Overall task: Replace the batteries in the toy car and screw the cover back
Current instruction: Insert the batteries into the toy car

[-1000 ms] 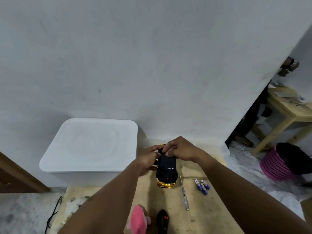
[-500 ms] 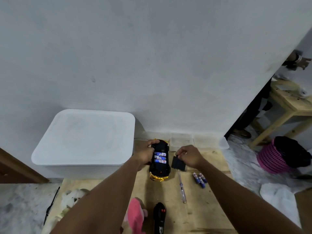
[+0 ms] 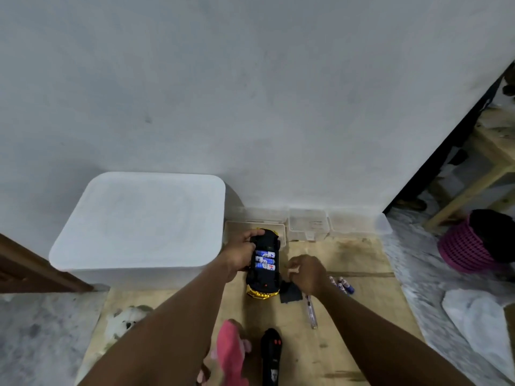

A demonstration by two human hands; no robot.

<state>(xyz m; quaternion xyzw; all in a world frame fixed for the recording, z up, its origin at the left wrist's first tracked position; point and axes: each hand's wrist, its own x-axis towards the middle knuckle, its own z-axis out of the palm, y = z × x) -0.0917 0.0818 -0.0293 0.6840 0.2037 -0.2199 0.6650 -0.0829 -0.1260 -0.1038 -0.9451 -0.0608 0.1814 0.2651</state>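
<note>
A: Where is the toy car located?
B: The toy car (image 3: 263, 277) is held belly-up over the wooden board (image 3: 348, 330), gold nose toward the camera. It is gripped by the left hand (image 3: 239, 257), with the fingers (image 3: 255, 234) curled round its far end and side.
A: Is the compartment shut?
B: No, it is left uncovered. Three blue batteries (image 3: 265, 260) are seen seated side by side in it.
A: And the cover?
B: The black cover (image 3: 291, 296) is laid flat on the board just right of the car's nose, partly under the right hand (image 3: 308, 274).
A: How are the right fingers noted?
B: They are loosely curled and apparently wrapped round nothing, though the blur makes that hard to confirm.
A: What else is logged?
B: A screwdriver (image 3: 311, 313) is laid beside the cover, and spare batteries (image 3: 342, 285) are bunched further right. A black remote (image 3: 271, 358) and a pink toy (image 3: 231, 352) are seen nearer the camera, with a white bin (image 3: 139, 227) at left.
</note>
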